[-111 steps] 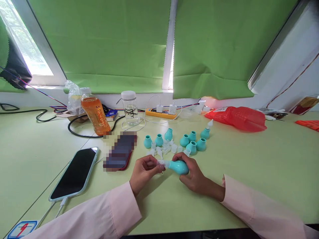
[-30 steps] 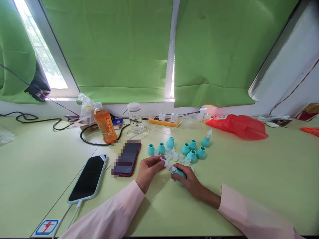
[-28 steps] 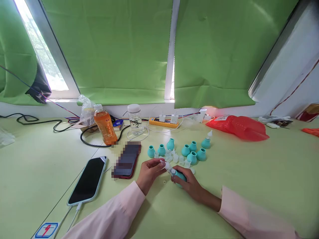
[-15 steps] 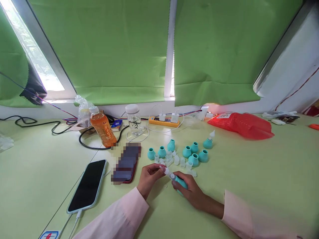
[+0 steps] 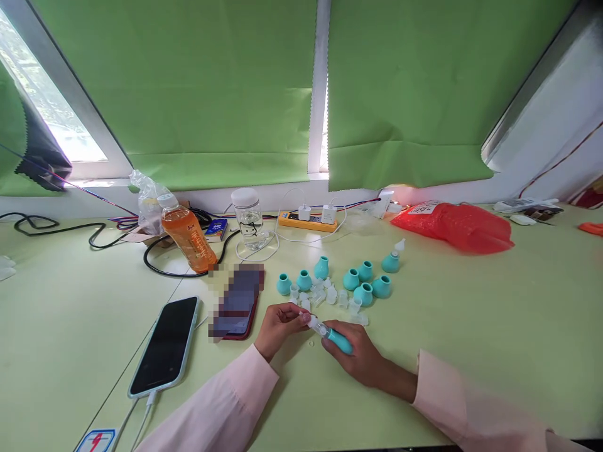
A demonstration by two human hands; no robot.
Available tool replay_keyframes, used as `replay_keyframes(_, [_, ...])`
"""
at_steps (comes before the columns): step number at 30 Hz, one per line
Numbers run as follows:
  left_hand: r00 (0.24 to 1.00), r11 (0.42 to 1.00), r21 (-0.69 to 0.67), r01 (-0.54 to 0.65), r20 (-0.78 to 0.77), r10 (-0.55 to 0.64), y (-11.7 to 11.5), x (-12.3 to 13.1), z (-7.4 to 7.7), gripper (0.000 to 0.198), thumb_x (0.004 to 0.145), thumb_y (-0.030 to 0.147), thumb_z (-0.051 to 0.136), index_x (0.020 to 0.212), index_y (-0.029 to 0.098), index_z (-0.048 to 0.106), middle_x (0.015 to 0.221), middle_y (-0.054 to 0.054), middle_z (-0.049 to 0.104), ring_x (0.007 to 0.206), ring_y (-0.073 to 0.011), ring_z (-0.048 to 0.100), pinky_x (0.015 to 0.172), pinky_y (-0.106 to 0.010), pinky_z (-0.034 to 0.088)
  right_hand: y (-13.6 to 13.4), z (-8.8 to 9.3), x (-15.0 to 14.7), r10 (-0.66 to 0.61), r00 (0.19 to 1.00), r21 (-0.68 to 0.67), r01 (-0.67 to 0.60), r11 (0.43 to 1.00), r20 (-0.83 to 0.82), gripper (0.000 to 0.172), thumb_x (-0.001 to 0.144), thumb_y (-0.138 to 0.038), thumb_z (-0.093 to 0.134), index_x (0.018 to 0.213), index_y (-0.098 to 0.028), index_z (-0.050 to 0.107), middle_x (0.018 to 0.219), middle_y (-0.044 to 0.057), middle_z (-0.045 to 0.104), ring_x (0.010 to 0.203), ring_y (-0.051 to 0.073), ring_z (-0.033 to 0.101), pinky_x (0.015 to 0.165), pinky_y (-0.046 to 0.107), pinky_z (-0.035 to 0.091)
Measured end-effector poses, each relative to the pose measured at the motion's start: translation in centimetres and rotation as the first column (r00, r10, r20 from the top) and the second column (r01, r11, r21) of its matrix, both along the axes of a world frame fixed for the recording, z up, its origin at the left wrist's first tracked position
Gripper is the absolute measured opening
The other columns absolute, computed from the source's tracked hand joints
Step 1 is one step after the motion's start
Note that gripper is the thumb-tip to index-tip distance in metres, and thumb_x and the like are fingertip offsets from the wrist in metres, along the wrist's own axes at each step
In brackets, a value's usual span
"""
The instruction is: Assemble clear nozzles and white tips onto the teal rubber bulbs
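My left hand (image 5: 281,329) pinches a soft white nozzle tip (image 5: 311,319) between thumb and fingers. Wrapped in my right hand (image 5: 358,355) is a teal squeeze bulb (image 5: 340,341), lying tilted with a clear plastic neck (image 5: 322,329) pointing at the nozzle tip. Neck and tip meet end to end; how deeply they are joined I cannot tell. Behind my hands stand several open teal bulbs (image 5: 364,294) with loose clear connectors and nozzle tips (image 5: 331,295) among them. One bulb (image 5: 391,262) at the back right bears a clear tip. A small clear ring (image 5: 311,343) lies between my hands.
To the left lie a charging phone (image 5: 164,346) and a second phone (image 5: 238,301), partly blurred out. Further back are an orange drink bottle (image 5: 189,236), a clear cup (image 5: 251,226), a power strip (image 5: 306,221), cables and a red plastic bag (image 5: 455,227).
The bulb's clear neck has swung into line with the nozzle tip, and the two now meet. The whole view has shifted slightly.
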State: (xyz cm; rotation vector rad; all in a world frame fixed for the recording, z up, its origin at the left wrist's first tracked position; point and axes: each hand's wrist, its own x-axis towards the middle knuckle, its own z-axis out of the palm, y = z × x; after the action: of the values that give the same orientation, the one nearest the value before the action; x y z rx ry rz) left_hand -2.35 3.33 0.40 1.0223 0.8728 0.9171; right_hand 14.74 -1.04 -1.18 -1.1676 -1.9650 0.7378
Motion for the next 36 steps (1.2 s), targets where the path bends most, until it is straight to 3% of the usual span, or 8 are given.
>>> replay_keyframes(6, [0.999, 1.0, -0.013, 0.02, 0.034, -0.02, -0.3, 0.2, -0.1, 0.026, 0.057, 0.029, 0.069, 0.07, 0.008, 0.062, 0.071, -0.009, 0.066, 0.07, -0.0198, 0.061, 0.07, -0.033, 0.048, 0.0, 0.6, 0.0, 0.024, 0.999, -0.058, -0.026, 0.998, -0.042, 0.018, 0.079, -0.03, 0.043, 0.081, -0.017, 0.055, 0.066, 0.0, 0.054, 0.061, 0.011, 0.048, 0.058, 0.022, 0.037])
replay_keyframes(9, [0.994, 1.0, -0.009, 0.005, 0.11, -0.004, -1.0, 0.6, -0.1, 0.026, 0.059, 0.029, 0.068, 0.074, 0.008, 0.061, 0.081, -0.013, 0.066, 0.077, -0.023, 0.061, 0.076, -0.037, 0.047, -0.2, 0.8, -0.3, 0.008, 0.989, -0.156, -0.032, 0.987, -0.15, 0.02, 0.078, -0.034, 0.044, 0.077, -0.016, 0.054, 0.06, -0.001, 0.05, 0.055, 0.01, 0.043, 0.053, 0.021, 0.035])
replay_keyframes(15, [0.982, 0.996, 0.062, -0.065, 0.184, 0.053, -2.0, 1.4, 0.4, 0.019, 0.065, 0.027, 0.064, 0.07, 0.01, 0.057, 0.085, -0.012, 0.065, 0.076, -0.0211, 0.061, 0.078, -0.037, 0.045, -0.4, 0.9, -1.1, -0.05, 0.939, -0.301, -0.058, 0.952, -0.341, 0.026, 0.077, -0.04, 0.045, 0.071, -0.015, 0.051, 0.055, -0.002, 0.046, 0.052, 0.009, 0.041, 0.052, 0.021, 0.036])
replay_keyframes(24, [0.989, 0.989, 0.131, -0.072, 0.137, 0.054, -2.5, 1.4, 0.8, 0.016, 0.069, 0.026, 0.06, 0.072, 0.011, 0.055, 0.083, -0.013, 0.066, 0.08, -0.0229, 0.061, 0.077, -0.037, 0.044, -0.5, 1.2, -1.3, -0.022, 0.936, -0.251, -0.071, 0.965, -0.35, 0.026, 0.076, -0.04, 0.047, 0.07, -0.016, 0.052, 0.056, -0.002, 0.045, 0.053, 0.009, 0.04, 0.052, 0.021, 0.034])
replay_keyframes(36, [0.995, 0.982, 0.172, -0.073, 0.079, 0.06, -2.5, 1.3, 0.7, 0.022, 0.067, 0.029, 0.062, 0.075, 0.009, 0.064, 0.085, -0.012, 0.065, 0.095, -0.0274, 0.054, 0.084, -0.037, 0.042, -0.4, 1.6, -1.0, 0.006, 0.927, -0.304, -0.129, 0.944, -0.376, 0.032, 0.075, -0.045, 0.045, 0.074, -0.015, 0.055, 0.058, -0.001, 0.047, 0.056, 0.01, 0.042, 0.054, 0.021, 0.034])
